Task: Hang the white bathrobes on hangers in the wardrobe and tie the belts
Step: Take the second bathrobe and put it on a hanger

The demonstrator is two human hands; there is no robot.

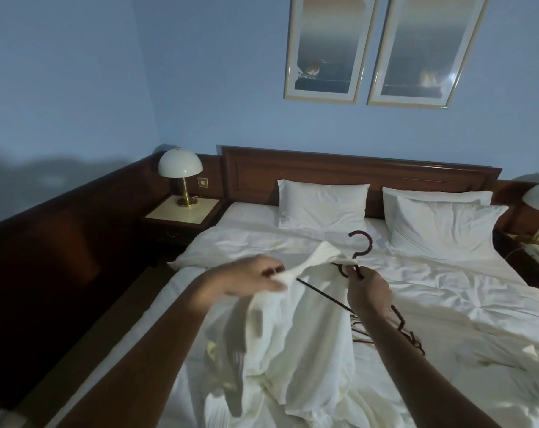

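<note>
Over the bed you hold the white bathrobe, which hangs down onto it. Your left hand pinches its cloth; your right hand, a little apart, grips the dark hanger.

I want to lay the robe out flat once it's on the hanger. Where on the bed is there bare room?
Free: the duvet right of the right hand, below the pillows, and a narrower strip between the left pillow and the hanger. Crowded: bed middle, under the bathrobe the left hand grips.
</note>
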